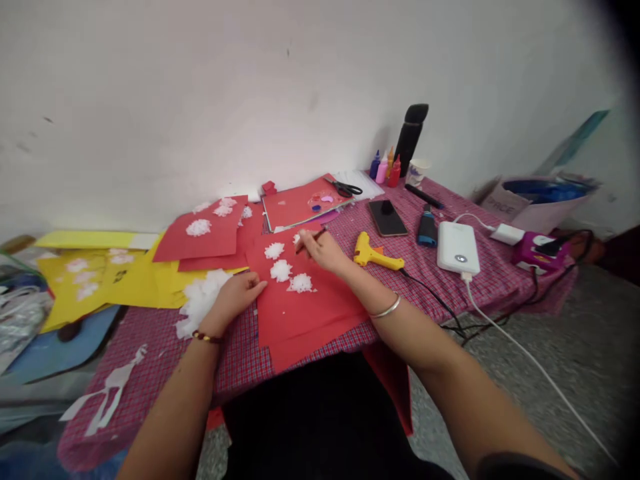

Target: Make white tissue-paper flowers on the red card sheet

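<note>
My right hand (320, 250) is closed on a slim dark pen-like stick (320, 233), whose exact kind I cannot make out. It is over a red sheet (310, 310), at the topmost of several white tissue-like clusters; that one is partly hidden by the fingers. Three clusters show fully: an upper one (274, 251), a middle one (281, 270) and a lower one (301, 283). My left hand (243, 293) rests at the sheet's left edge with its thumb apart from the loosely bent fingers, nothing seen in it. Beside it lies a heap of white tissue pieces (200, 300).
Red sheets with clusters (200, 230) overlap yellow sheets (145, 283) at left. Farther back are scissors (345, 188) and paint bottles (394, 172). Right of my arm lie a yellow glue gun (375, 253), a phone (387, 218) and a white power bank (458, 247) with trailing cables.
</note>
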Demonstrator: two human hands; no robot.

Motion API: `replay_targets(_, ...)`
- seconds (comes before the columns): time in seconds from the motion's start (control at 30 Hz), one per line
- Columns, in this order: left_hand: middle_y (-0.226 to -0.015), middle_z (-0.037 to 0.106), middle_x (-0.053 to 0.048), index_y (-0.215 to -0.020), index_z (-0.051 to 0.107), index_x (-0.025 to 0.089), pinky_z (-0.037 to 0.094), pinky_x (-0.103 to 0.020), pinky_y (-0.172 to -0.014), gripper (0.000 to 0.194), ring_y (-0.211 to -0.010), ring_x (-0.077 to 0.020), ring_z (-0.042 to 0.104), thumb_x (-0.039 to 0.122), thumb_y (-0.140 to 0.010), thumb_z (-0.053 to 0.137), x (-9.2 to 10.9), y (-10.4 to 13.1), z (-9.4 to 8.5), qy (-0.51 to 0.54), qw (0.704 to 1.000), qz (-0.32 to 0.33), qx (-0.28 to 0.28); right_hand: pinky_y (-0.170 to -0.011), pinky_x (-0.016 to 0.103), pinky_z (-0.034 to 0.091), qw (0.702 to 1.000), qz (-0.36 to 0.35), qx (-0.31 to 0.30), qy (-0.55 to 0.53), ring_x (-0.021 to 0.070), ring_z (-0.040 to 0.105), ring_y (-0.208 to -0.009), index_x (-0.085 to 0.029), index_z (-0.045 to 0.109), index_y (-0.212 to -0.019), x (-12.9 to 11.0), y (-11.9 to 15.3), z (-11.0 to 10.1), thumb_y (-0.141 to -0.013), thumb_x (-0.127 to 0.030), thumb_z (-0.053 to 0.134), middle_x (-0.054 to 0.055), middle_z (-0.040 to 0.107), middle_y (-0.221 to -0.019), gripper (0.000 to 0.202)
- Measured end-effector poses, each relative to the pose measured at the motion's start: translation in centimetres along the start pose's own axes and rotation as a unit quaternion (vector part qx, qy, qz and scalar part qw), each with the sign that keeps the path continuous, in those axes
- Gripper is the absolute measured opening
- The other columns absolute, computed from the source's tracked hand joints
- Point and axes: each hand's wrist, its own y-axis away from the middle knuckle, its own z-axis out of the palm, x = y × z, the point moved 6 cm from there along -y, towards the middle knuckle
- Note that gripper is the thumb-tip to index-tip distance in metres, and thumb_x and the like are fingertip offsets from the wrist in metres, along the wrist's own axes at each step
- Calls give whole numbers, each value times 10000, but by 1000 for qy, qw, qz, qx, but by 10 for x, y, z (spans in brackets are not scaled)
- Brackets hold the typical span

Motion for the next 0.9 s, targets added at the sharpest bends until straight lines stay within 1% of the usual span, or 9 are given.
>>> replay_targets(0.1,-582,484,17,-616,420,205,267,-271,-551,322,-563,-153,454,434,-841,455,-1,0,0,-10,1000,1,-6,-568,252,326,999,4,41,4,129,490,-549,-173,503,-593,2,-3,-11,-950,-582,217,17,500,-558,613)
replay_targets(0.17,-594,493,13,-624,433,202,271,-272,-554,321,-571,-153,457,438,-841,457,-1,-1,0,-15,1000,4,-11,-553,254,299,999,10,44,29,121,439,-533,-189,431,-581,2,-4,-11,-948,-577,231,-2,433,-541,571)
replay_targets(0.23,-595,497,11,-626,437,200,268,-273,-553,326,-572,-151,454,444,-840,461,-2,-1,0,-16,1000,5,-13,-551,255,281,997,17,37,61,118,412,-539,-193,418,-606,3,-4,-8,-948,-544,287,-13,408,-552,507)
replay_targets(0.37,-582,491,11,-614,424,197,253,-275,-539,331,-549,-139,430,436,-839,468,-1,-2,0,-10,1000,8,-19,-568,258,298,995,27,31,89,132,456,-583,-193,475,-681,7,-2,1,-889,-443,470,-14,477,-595,326)
replay_targets(0.53,-574,493,11,-617,435,194,258,-274,-536,313,-541,-133,429,410,-838,486,2,-1,-1,-6,1000,12,-17,-652,263,380,999,13,18,31,153,550,-710,-179,551,-802,10,-2,11,-817,-228,501,22,609,-762,71)
replay_targets(0.6,-577,498,9,-617,439,193,256,-276,-535,309,-543,-133,432,408,-831,497,2,-1,-2,-8,1000,11,-13,-669,264,384,1000,4,14,16,152,557,-732,-175,557,-829,10,-2,11,-809,-184,489,30,618,-802,71)
replay_targets(0.67,-587,509,7,-623,444,192,258,-276,-536,308,-549,-134,438,413,-829,501,2,0,-2,-4,1000,12,-12,-633,267,360,999,6,24,29,149,528,-673,-178,537,-801,10,-2,9,-849,-242,486,18,579,-731,95)
replay_targets(0.77,-596,515,6,-628,448,192,263,-275,-539,303,-554,-135,442,412,-831,498,2,0,-1,-1,1000,15,-17,-589,272,303,996,1,49,71,138,446,-600,-195,473,-723,8,-1,2,-903,-378,452,-12,463,-625,257)
replay_targets(0.9,-594,508,4,-626,444,194,255,-277,-538,297,-553,-138,434,402,-833,490,2,0,-1,-9,1000,17,-15,-572,267,274,996,0,52,73,123,396,-580,-201,421,-673,6,0,0,-902,-401,447,-25,391,-602,305)
